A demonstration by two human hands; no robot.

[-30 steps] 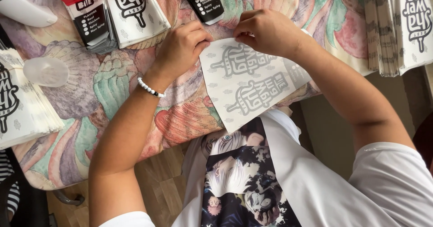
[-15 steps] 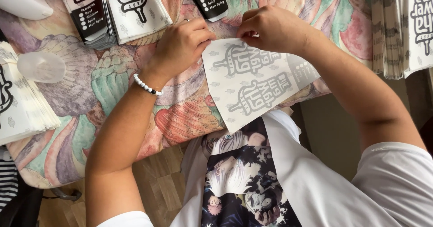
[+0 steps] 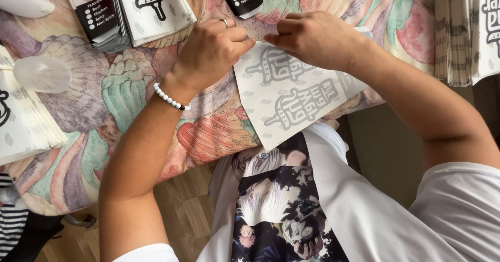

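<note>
1. I see the left hand in the upper middle of the frame. Its fingers are curled and the fingertips press the upper left corner of a white paper bag.
2. The right hand is just to the right of it, also in the upper middle. It is closed in a loose fist, and its fingertips pinch the top edge of the same paper bag. The two hands are very near each other, almost touching.
3. The paper bag lies flat in the centre of the frame, on the table covered with a colourful cloth. Grey printing shows through the paper.
4. The bag's long axis runs diagonally, from the upper part of the frame, where the hands are, toward the lower middle. Its lower corner points down and goes over the table edge, above the person's white shirt.
5. The left wrist wears a white bead bracelet, and a ring is on one finger of this hand.
6. At the upper left of the frame lie stacks of printed bags. Another stack of bags is at the left edge, and one more stack is at the upper right.
7. A small translucent cup lies on the cloth at the left, well apart from both hands.
</note>
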